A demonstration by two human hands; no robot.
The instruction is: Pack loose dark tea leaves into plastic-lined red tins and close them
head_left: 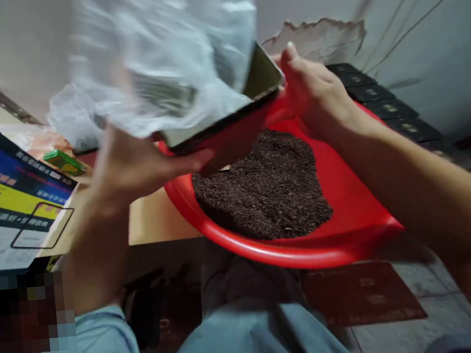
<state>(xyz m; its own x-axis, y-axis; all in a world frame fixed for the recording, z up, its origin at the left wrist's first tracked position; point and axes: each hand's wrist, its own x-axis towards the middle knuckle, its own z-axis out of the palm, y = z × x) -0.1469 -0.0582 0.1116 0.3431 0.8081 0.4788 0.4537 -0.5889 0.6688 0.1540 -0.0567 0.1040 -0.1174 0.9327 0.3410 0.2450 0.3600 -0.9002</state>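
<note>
An open box with a dark red outer side is tilted above the red basin. A translucent plastic bag sticks up out of the box and drapes over its edge. My left hand is closed around the box's left end, thumb along the outer side. With fingers partly hidden behind it, my right hand grips the right end. Below, a heap of dark brown loose bits, looking like dry tea leaves, covers the basin's left and middle floor. The bag and both hands are slightly blurred.
The basin overhangs the front edge of a light wooden table. At left stand a printed carton and a small green packet. Several dark boxes line the right wall. A red mat lies on the tiled floor.
</note>
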